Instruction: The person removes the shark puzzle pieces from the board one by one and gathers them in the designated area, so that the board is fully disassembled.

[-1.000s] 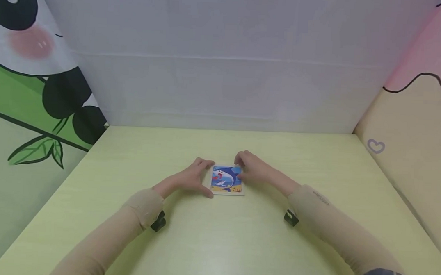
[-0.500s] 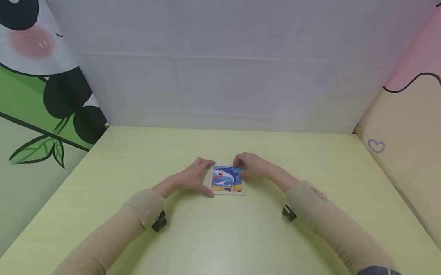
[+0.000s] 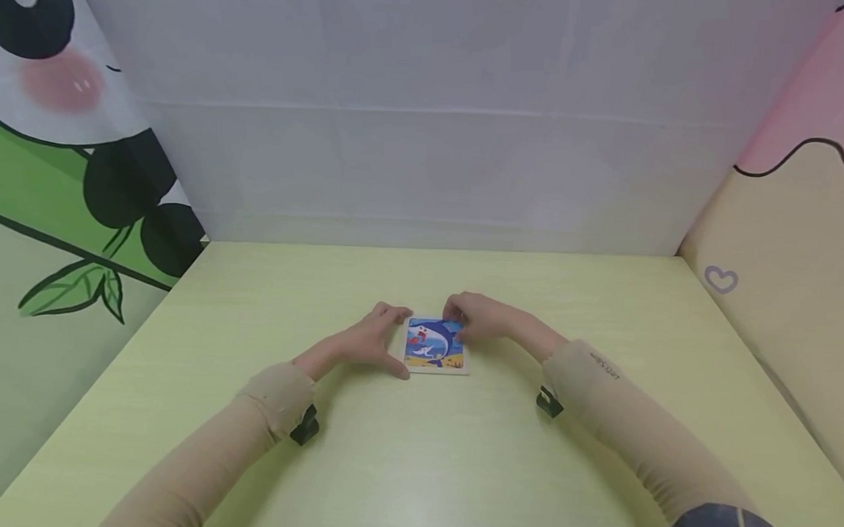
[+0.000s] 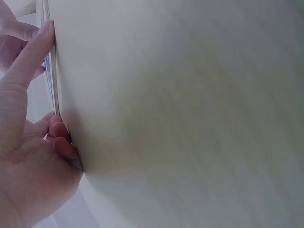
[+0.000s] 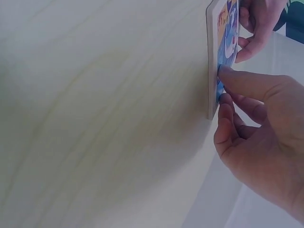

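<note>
A small square jigsaw puzzle [image 3: 427,344] with a shark picture and a pale frame lies on the table. My left hand [image 3: 371,340] holds its left side, thumb at the near corner and curled fingers at the far corner. Over the puzzle's upper right corner, my right hand [image 3: 486,317] has its thumb and bent fingers on a blue piece [image 5: 220,85], pinching it at the picture's surface. The right wrist view shows the thumb tip on the blue area, with the other fingertips close beside it. The hand hides part of that corner.
The pale yellow table [image 3: 414,444] extends around the puzzle. A grey-white panel [image 3: 426,161] rises at its back edge. Printed side walls stand left and right, the left one with a panda picture [image 3: 62,83]. Both sleeves carry a black wrist device.
My right hand has shifted slightly left along the puzzle's upper right corner, its forearm following. The left hand and the puzzle have stayed almost in place.
</note>
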The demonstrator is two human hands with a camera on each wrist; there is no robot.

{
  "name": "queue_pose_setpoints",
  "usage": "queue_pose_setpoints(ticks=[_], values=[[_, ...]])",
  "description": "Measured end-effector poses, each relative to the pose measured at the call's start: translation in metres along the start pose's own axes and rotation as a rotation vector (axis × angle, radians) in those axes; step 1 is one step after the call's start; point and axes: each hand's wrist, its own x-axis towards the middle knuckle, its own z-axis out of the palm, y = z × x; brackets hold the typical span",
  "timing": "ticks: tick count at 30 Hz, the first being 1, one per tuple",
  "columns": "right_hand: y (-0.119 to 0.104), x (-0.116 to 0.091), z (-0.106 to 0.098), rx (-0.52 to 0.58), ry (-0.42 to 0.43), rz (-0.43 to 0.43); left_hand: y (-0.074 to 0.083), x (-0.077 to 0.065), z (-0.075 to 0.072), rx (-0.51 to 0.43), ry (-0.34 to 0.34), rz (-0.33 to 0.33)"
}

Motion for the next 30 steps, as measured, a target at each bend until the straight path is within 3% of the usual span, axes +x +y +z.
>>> queue_pose_setpoints(ticks=[7, 20, 30], values=[[-0.002, 0.000, 0.000, -0.005, -0.024, 0.014, -0.001, -0.001, 0.001, -0.005, -0.004, 0.001], [-0.016, -0.002, -0.005, -0.109, 0.029, 0.079, -0.004, 0.003, 0.002, 0.008, 0.002, -0.008], [-0.008, 0.001, -0.007, -0.045, -0.043, 0.059, -0.004, 0.002, 0.002, 0.005, 0.004, -0.003]])
